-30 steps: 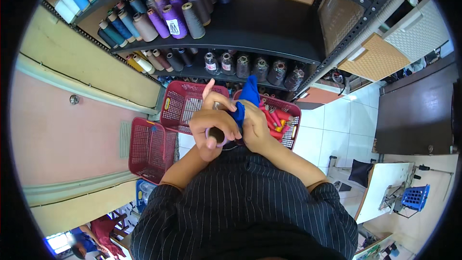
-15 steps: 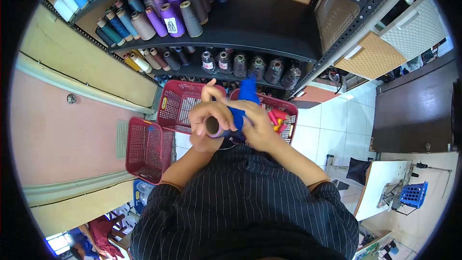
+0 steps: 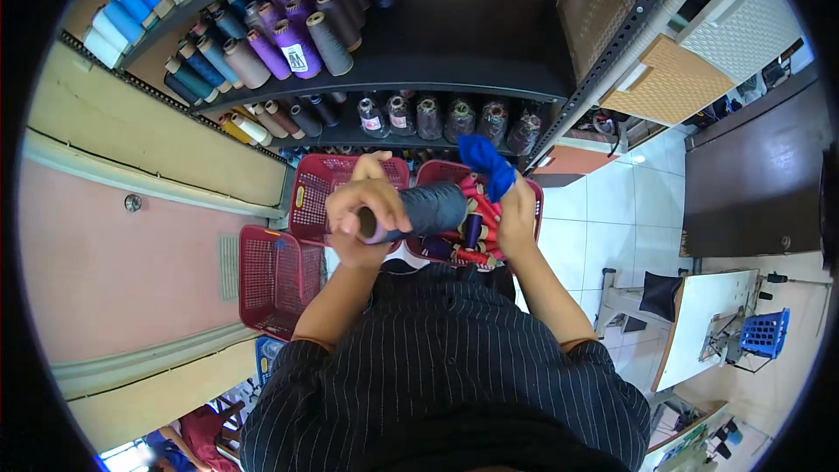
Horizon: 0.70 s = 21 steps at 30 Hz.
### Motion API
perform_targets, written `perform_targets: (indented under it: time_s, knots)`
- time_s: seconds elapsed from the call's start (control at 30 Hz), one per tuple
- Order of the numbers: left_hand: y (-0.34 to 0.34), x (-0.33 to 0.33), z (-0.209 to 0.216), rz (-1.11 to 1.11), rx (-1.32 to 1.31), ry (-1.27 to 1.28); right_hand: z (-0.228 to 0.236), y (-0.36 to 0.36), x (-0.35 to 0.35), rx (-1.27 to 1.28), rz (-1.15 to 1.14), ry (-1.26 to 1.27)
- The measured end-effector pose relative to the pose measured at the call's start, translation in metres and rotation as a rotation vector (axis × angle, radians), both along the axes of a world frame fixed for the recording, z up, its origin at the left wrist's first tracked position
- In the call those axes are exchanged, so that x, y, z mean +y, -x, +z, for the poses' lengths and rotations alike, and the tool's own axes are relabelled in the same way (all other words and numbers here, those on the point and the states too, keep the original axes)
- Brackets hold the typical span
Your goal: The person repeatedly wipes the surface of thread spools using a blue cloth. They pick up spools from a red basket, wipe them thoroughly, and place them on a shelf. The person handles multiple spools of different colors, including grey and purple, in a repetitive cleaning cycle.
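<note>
A dark grey-blue thread cone (image 3: 432, 209) lies tilted across the space in front of my body, its hollow tube end toward the left. My left hand (image 3: 365, 206) is wrapped round that tube end. My right hand (image 3: 517, 211) grips a bunched blue cloth (image 3: 488, 163), apart from the cone and off to its right. Beneath the cone and the right hand, a red plastic basket (image 3: 535, 220) holds several red, pink and dark purple thread spools (image 3: 473, 230).
Another red basket (image 3: 306, 177) stands to the left, with a third red basket (image 3: 248, 280) nearer me. Ahead, a black shelf (image 3: 472, 39) carries many thread cones, some wrapped in dark plastic. A white sewing table (image 3: 699, 323) stands at the right. A person's maroon garment (image 3: 201, 437) shows at lower left.
My right hand has moved right with the blue cloth, away from the cone and my left hand. The cone's grey-blue thread is now exposed. The left hand keeps its hold.
</note>
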<state>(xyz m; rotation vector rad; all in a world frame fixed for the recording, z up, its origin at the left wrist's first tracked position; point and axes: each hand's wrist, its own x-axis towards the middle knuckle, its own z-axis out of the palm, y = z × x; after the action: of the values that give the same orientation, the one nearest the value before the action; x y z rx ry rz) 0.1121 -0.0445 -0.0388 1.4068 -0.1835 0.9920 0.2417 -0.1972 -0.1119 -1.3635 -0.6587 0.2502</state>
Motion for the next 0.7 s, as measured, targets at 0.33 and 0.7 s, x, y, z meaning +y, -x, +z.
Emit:
perform_targets:
  time_s: [0.33, 0.7]
  knots:
    - [0.043, 0.002, 0.012, 0.15, 0.036, -0.101, -0.054, 0.028, 0.051, -0.13, 0.36, 0.211]
    - [0.05, 0.0, 0.01, 0.224, 0.069, -0.161, 0.032, 0.059, 0.056, -0.484, 0.489, -0.095]
